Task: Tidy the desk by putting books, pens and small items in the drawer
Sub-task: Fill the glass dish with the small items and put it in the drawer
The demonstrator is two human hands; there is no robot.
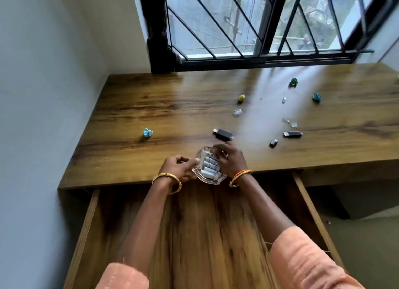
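Glass dish (208, 176) w/ batteries (209, 164) sat at desk (129, 107) front edge, over open drawer (194, 234). Left hand (180, 169) and right hand (232, 160) both gripped its rim. Risk: smooth glass slips, dish drops, batteries spill.

Both hands (180, 166) (232, 159) gripping glass dish (208, 176) of batteries (209, 164), desk (151, 107) edge, drawer (194, 234) open

No text can be read. The white batteries (209, 164) in the glass dish (212, 179) at the near desk edge carry dark print, too blurred to make out.
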